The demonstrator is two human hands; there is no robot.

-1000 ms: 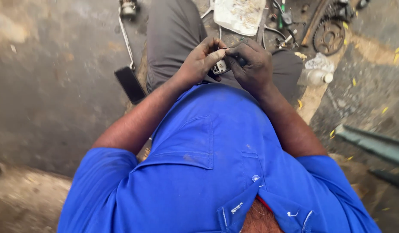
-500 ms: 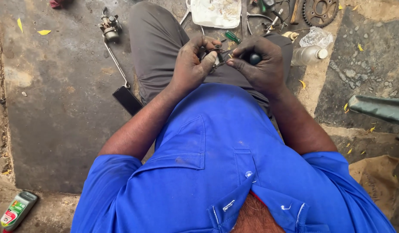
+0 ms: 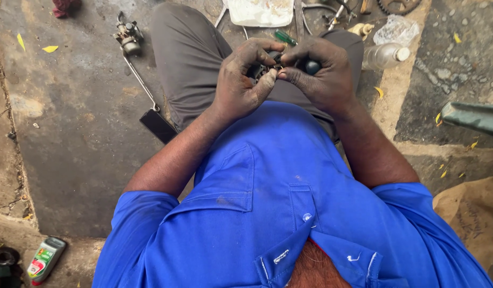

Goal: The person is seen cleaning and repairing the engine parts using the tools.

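Both of my greasy hands meet above my lap, over grey trousers and a blue shirt. My left hand (image 3: 242,80) grips a small dark metal part (image 3: 263,68), mostly hidden by the fingers. My right hand (image 3: 321,72) pinches the same part and also wraps a dark rounded tool handle (image 3: 312,66). A green-handled screwdriver (image 3: 285,38) lies just beyond the hands on my thigh.
A white tray (image 3: 260,12) lies ahead on the ground. A clear plastic bottle (image 3: 384,55) and a crumpled bag sit to the right. A small engine part on a rod (image 3: 128,38) and a black flat object (image 3: 158,125) lie left. A green can (image 3: 45,258) sits bottom left.
The view has tilted down and shifted; my hands stay together on the small part, with fingers slightly rearranged around it.
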